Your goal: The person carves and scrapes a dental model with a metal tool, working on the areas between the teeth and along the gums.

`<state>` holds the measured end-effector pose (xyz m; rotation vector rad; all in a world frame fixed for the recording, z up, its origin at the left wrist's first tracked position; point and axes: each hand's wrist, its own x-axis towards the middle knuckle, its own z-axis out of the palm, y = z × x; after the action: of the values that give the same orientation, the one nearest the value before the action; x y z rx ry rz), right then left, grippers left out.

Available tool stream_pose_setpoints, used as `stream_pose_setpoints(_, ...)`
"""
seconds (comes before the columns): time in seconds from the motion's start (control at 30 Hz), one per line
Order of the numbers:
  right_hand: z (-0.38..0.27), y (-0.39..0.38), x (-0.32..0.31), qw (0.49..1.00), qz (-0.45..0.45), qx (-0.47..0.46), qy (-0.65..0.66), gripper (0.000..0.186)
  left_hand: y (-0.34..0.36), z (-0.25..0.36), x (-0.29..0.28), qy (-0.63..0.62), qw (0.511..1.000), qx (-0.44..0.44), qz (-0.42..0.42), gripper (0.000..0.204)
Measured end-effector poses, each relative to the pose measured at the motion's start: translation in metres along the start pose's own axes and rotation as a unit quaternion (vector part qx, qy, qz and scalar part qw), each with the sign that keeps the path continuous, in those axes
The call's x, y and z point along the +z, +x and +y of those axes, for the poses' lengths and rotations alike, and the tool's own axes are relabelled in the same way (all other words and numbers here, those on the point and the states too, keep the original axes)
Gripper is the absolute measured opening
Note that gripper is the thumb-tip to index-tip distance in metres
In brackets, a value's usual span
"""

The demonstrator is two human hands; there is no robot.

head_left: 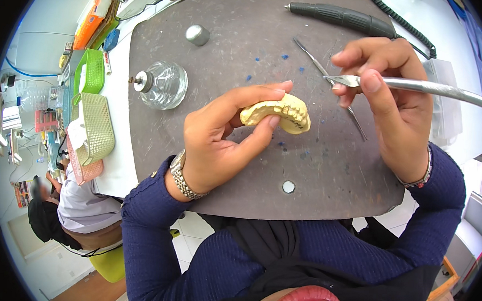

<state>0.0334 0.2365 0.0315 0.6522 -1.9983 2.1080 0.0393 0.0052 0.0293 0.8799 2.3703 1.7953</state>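
Note:
Between the thumb and fingers of my left hand point(220, 121) is a pale yellow dental cast point(290, 112), its row of teeth facing up and dark writing on its inner side. My right hand point(396, 99) pinches a silver metal knife point(421, 87) with a short pointed blade aimed left toward the cast, a gap apart from it. Below the right fingers a thin metal carving instrument point(319, 66) lies slantwise on the grey work mat point(222, 188). Small blue wax bits point(285, 57) are scattered around it.
A glass spirit burner point(165, 88) and its metal cap point(197, 34) stand left on the mat. A black handpiece point(337, 15) with a coiled cord lies at the far edge. Green baskets point(96, 128) line the left side. Another person point(86, 207) sits beyond them.

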Motion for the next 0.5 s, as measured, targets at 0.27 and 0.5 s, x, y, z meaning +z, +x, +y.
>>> stream_pose_setpoints(0.27, 0.001, -0.002, 0.005, 0.992, -0.074, 0.081, 0.059, 0.017, -0.002, -0.001, -0.004, -0.013, 1.0, 0.023, -0.006, 0.03)
stream_pose_setpoints(0.5, 0.006, 0.002, -0.007, 0.99, -0.124, 0.023, -0.066, 0.018, 0.0, -0.002, -0.01, 0.065, 0.995, 0.06, -0.039, 0.031)
